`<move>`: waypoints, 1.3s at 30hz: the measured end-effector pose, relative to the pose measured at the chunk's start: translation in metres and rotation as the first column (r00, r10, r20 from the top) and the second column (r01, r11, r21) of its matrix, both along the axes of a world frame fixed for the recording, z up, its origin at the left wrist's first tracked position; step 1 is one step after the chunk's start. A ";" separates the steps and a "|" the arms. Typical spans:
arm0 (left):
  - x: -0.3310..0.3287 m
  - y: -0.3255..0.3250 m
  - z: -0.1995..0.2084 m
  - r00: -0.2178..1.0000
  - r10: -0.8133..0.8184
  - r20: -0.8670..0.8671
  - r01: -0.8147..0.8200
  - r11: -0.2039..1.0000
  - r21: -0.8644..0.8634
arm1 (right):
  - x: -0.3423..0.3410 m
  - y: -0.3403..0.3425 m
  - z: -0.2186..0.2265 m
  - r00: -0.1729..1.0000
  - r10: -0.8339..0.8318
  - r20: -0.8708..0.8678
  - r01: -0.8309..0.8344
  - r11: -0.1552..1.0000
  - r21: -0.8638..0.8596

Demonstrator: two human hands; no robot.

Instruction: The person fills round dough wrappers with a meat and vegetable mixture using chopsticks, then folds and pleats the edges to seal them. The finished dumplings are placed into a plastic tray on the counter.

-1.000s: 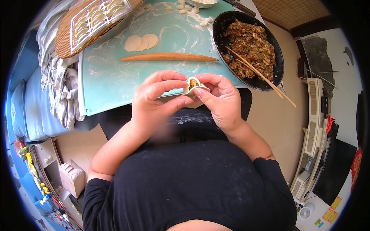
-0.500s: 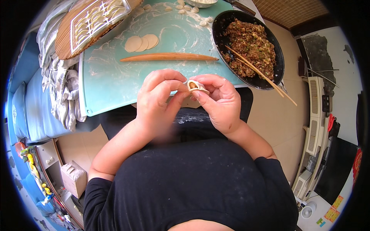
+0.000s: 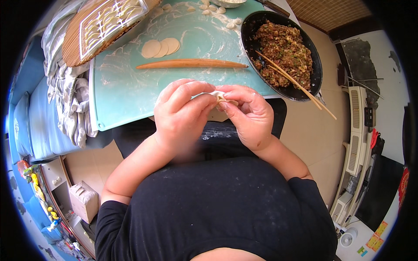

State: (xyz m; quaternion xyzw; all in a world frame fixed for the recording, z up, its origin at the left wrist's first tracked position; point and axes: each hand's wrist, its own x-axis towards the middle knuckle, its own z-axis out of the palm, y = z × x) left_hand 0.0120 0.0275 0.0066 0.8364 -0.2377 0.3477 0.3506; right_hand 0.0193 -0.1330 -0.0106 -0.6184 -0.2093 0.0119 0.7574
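Between the fingertips of both hands is a dumpling, its pale wrapper folded over with a small gap in the middle. My left hand pinches the wrapper's left side, and my right hand pinches its right side. Fingers cover much of the dumpling. Just beyond the hands, a wooden rolling pin lies across the floured green mat. Three round wrappers overlap behind the pin. To the right, a black pan holds minced filling, with a pair of chopsticks resting across it.
At the far left, a white tray of finished dumplings sits on a round woven board. Several dough pieces lie near a bowl of flour at the back. A striped cloth hangs over the left side.
The dumpling's opening has narrowed as the left fingers closed over its left side, hiding most of the filling that showed before. Both hands stay in nearly the same place.
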 end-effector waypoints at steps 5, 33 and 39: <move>-0.001 0.000 -0.001 1.000 -0.008 -0.030 0.007 1.000 -0.012 | 0.002 -0.001 0.001 0.989 -0.062 0.135 0.080 0.988 -0.131; 0.003 0.000 -0.003 0.998 -0.035 -0.056 0.031 0.997 -0.069 | 0.001 0.000 0.005 0.989 0.017 0.149 0.011 0.981 -0.191; 0.000 0.001 -0.009 0.983 -0.099 -0.152 0.071 0.982 -0.177 | 0.001 0.001 0.004 0.999 0.039 -0.010 -0.039 0.999 -0.010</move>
